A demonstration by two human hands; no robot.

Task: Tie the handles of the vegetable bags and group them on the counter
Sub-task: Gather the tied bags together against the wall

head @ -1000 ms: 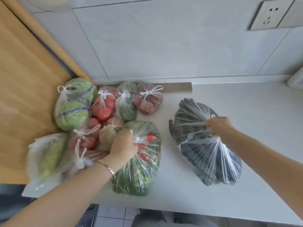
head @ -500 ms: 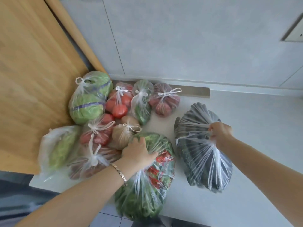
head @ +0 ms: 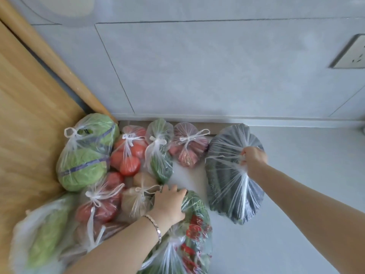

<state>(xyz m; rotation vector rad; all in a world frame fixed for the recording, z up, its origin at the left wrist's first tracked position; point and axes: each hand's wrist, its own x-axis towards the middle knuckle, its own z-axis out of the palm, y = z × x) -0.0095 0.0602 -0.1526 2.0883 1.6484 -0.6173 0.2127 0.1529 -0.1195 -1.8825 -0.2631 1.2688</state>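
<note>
Several clear plastic bags of vegetables lie grouped on the grey counter (head: 296,224) by the wall. My right hand (head: 253,160) grips the gathered handles of a bag of dark green cucumbers (head: 233,186), which sits next to a tied bag of reddish produce (head: 188,149). My left hand (head: 169,203) rests palm-down on top of a bag of green and red peppers (head: 189,234) near the counter's front edge. Tied bags include a cabbage bag (head: 85,153), a tomato bag (head: 128,153), a green vegetable bag (head: 160,153), another tomato bag (head: 98,204) and a potato bag (head: 136,198).
A wooden panel (head: 25,125) borders the counter on the left. A pale leafy bag (head: 41,234) lies at the lower left corner. The grey tiled wall (head: 197,76) rises behind, with a socket (head: 349,54) at the upper right.
My right hand has carried the cucumber bag back and left, up against the tied bags by the wall. My left hand has let go of the pepper bag's neck and now lies flat on it.
</note>
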